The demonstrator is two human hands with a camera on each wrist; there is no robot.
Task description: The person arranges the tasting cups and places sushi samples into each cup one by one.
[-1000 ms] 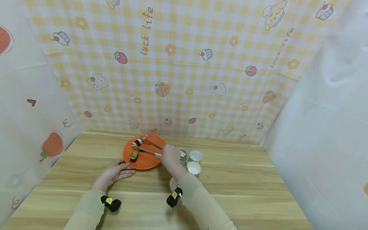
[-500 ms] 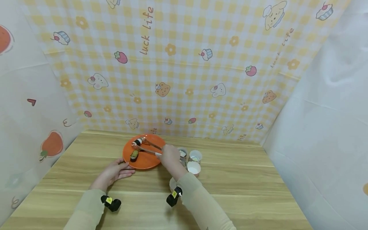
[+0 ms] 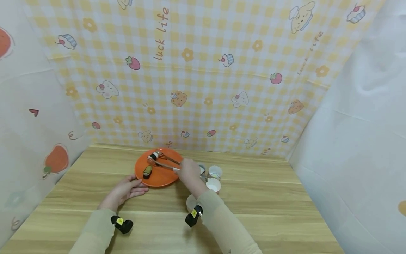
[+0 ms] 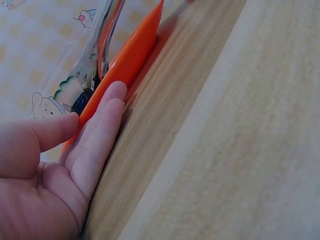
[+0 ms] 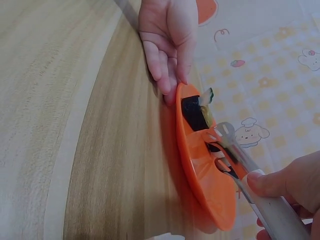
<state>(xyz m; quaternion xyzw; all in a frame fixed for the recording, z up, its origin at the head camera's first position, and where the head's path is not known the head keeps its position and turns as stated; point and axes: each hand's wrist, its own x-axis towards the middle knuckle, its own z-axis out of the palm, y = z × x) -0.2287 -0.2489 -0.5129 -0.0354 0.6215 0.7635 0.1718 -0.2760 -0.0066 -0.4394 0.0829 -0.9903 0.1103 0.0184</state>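
An orange plate [image 3: 166, 178] lies on the table, its near left rim held by my left hand [image 3: 123, 190]. The thumb is on the rim and the other fingers [image 4: 102, 135] lie under the edge. My right hand [image 3: 189, 176] grips metal tongs [image 5: 260, 195]. Their tips are on the plate, on either side of a black-and-white sushi piece [image 3: 154, 156]; whether they squeeze it I cannot tell. Nearer my left hand sits a second sushi piece [image 3: 147, 172], wrapped in a dark band with a green-edged slice on top [image 5: 196, 111].
Several small white cups stand right of the plate: one cup [image 3: 215, 171] with something pale inside, another cup [image 3: 213, 185] nearer, and one more [image 3: 191, 202] partly behind the right wrist. The wooden table [image 3: 263, 197] meets a checked cloth [image 3: 209, 116] at the back.
The tongs' tips and the black-and-white sushi piece have shifted slightly to the right on the plate. My left hand and the plate look nearly unmoved.
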